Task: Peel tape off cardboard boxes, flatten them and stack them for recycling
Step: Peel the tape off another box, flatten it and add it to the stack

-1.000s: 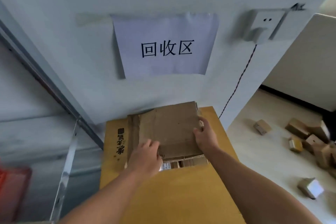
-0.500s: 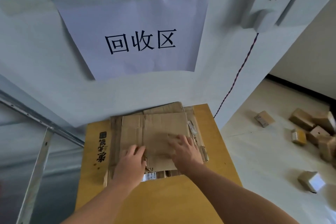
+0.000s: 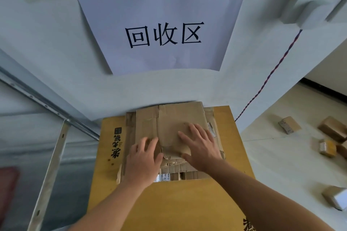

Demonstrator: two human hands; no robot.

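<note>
A flattened brown cardboard box (image 3: 169, 120) lies on top of a stack of flattened boxes (image 3: 187, 171) against the wall. The stack rests on a yellow board (image 3: 169, 204) with black characters printed on it. My left hand (image 3: 141, 161) lies palm down on the near left part of the top sheet, fingers spread. My right hand (image 3: 200, 144) presses flat on its near right part, fingers apart. Neither hand grips anything.
A white paper sign (image 3: 163, 30) with black characters hangs on the wall above the stack. A wall socket (image 3: 317, 0) with a red-blue twisted cord (image 3: 270, 75) is at the upper right. Several small unflattened boxes (image 3: 289, 124) lie on the floor at right. A metal rail (image 3: 47, 107) runs at left.
The flattened box went down onto the stack. My right hand let go of its far edge and now presses flat on it. The view has moved closer to the wall.
</note>
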